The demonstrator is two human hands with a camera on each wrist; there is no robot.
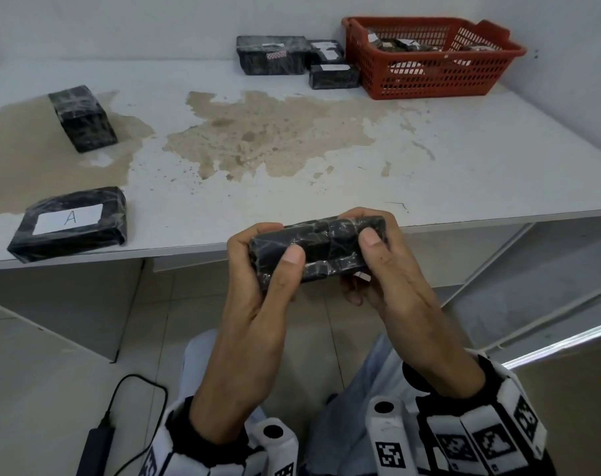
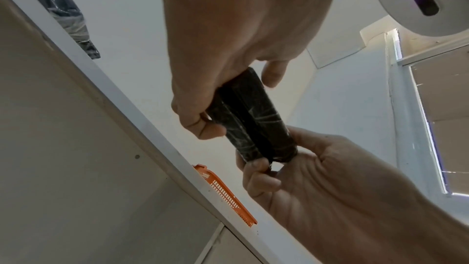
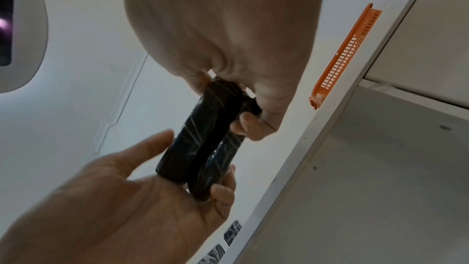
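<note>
I hold a black plastic-wrapped package (image 1: 321, 247) in both hands, in the air just in front of the table's near edge. My left hand (image 1: 275, 286) grips its left end, thumb on top and fingers curled behind. My right hand (image 1: 378, 266) grips the right end the same way. In the left wrist view the package (image 2: 256, 119) runs between my left hand (image 2: 228, 47) above and my right hand (image 2: 330, 178) below. In the right wrist view my right hand (image 3: 228, 37) holds the package (image 3: 203, 144) from above and my left hand (image 3: 127, 198) from below.
The white table (image 1: 464, 159) has a large brown stain in the middle. A red basket (image 1: 412, 77) with wrapped packages stands at the back right, three black packages (image 1: 271, 55) beside it. One package (image 1: 82, 118) lies far left, another labelled "A" (image 1: 68, 223) near left. A power bank (image 1: 96, 448) lies on the floor.
</note>
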